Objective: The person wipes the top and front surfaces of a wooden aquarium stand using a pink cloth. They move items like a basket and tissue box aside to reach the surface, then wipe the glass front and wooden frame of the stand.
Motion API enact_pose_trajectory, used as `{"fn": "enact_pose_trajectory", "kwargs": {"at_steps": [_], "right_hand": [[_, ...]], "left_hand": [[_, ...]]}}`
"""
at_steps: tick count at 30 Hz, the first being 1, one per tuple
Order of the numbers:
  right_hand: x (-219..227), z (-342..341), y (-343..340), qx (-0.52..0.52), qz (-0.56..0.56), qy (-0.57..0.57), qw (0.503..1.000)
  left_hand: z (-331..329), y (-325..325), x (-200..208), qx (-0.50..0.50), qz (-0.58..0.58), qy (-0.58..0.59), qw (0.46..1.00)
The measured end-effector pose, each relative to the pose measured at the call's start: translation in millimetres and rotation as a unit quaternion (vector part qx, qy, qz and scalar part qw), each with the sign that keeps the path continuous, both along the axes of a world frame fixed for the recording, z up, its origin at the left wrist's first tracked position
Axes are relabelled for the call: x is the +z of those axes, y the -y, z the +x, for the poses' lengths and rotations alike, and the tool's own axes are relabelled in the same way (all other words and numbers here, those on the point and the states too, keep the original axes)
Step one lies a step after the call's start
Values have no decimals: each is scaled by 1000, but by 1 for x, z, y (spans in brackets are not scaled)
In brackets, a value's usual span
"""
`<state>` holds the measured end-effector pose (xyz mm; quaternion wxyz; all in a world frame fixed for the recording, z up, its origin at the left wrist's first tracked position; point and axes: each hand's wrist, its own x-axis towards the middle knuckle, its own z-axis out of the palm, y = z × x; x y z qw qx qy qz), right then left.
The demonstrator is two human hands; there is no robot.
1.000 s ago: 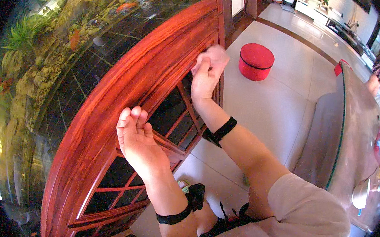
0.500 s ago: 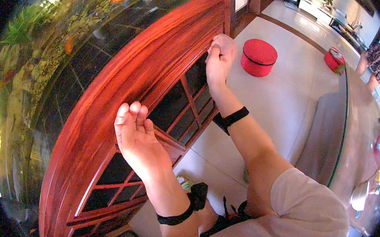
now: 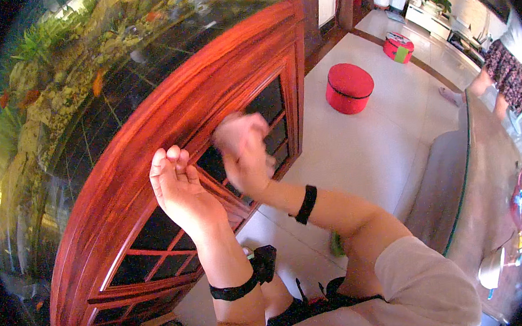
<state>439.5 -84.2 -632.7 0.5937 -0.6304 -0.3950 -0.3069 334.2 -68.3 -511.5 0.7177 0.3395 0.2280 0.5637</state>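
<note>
My left hand [image 3: 186,191] is raised beside the reddish-brown wooden cabinet [image 3: 214,58], palm up, with loosely curled fingers and nothing in them. Its fingertips lie close to the cabinet's top rail; whether they touch is unclear. My right hand [image 3: 250,167], smeared by motion, is closed on a pale pink cloth [image 3: 239,129] in front of the cabinet's dark paned door [image 3: 271,103]. Contact between the cloth and the wood cannot be made out. A black band circles each of my forearms.
Above the cabinet stands a fish tank [image 3: 120,82] with rocks, plants and orange fish. A round red stool [image 3: 349,88] and a smaller red case [image 3: 399,48] are on the tiled floor. To the right are a glass-edged table [image 3: 493,192] and a person in patterned clothing [image 3: 507,76].
My right hand has swung left and nearer with the pink cloth, from the cabinet's far end. The smaller red case has shifted left and farther away. My left hand has barely moved.
</note>
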Motion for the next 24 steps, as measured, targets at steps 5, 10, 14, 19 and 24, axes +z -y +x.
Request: {"fn": "enact_pose_trajectory", "kwargs": {"at_steps": [5, 10, 14, 19, 24], "right_hand": [[18, 13, 7, 88, 22, 75, 993], [36, 95, 13, -23, 132, 94, 987], [21, 131, 17, -150, 95, 20, 984], [38, 89, 6, -141, 109, 93, 979], [30, 31, 1, -62, 15, 115, 991]], "left_hand": [[2, 4, -1, 15, -6, 7, 1000], [-15, 1, 6, 40, 5, 15, 999], [-31, -11, 6, 46, 29, 8, 999], [-47, -16, 8, 52, 27, 1, 998], [-49, -17, 6, 42, 25, 3, 999]]}}
